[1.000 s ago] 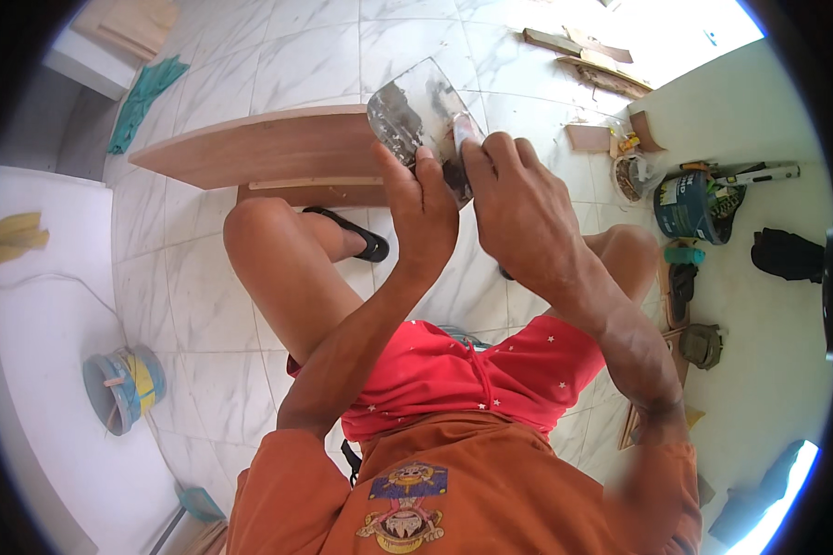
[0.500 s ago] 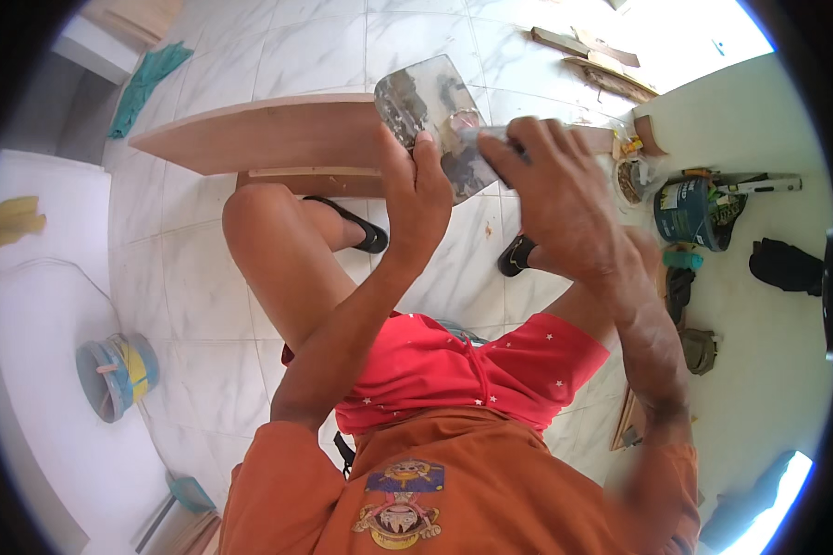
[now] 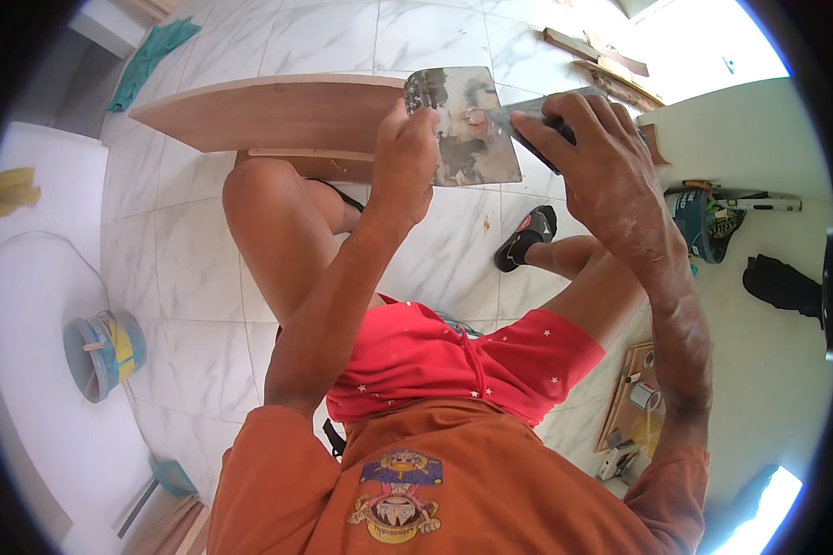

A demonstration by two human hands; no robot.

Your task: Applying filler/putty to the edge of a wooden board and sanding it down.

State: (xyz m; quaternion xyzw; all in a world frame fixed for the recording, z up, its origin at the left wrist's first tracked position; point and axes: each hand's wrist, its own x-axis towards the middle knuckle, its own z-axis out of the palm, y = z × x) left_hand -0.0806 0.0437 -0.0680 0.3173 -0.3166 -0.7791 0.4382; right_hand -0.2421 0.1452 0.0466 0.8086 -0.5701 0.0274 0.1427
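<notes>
My left hand [image 3: 405,162] is closed on the near left edge of a flat, squarish putty plate [image 3: 449,97], smeared with grey and whitish stains. A small pinkish dab of putty [image 3: 477,118] sits on its face. In my right hand [image 3: 611,171], fingers curled round the handle, is a putty knife [image 3: 520,113]. Its blade reaches the plate's right side by the dab; I cannot tell whether it touches. Just behind and left of the plate lies a long, curved wooden panel [image 3: 268,111], resting above a lower wooden piece [image 3: 319,166].
Marble-patterned tiles [image 3: 435,250] cover the floor. A blue bucket [image 3: 104,356] stands on the left; a dark bucket with tools [image 3: 699,222] is at right. Wood offcuts [image 3: 611,69] lie at far right, a green cloth [image 3: 153,60] at far left. A wooden board with items [image 3: 634,398] is near right.
The plate has turned to lie more level and shifted right. My right hand has moved right, drawing the putty knife toward the plate's edge. My right foot's shoe now shows more.
</notes>
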